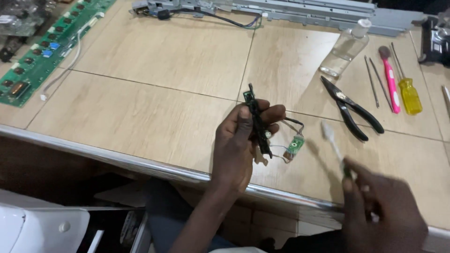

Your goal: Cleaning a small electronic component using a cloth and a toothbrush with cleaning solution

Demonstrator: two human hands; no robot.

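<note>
The left hand [236, 145] is closed on a narrow black circuit strip [257, 119], long axis near upright above the worktop [154, 61]; the right hand's [382, 211] grip encloses a white-bristled brush [333, 143], just right of it.

bench top [154, 93] looked like matt wood-grain laminate w/ a shiny metal edge strip [140, 161]. bottle [346, 48] was clear glossy plastic. pliers [351, 108] had dull black grips, screwdriver [409, 93] a translucent yellow plastic handle. long green circuit board [44, 51] looked semi-gloss.
</note>
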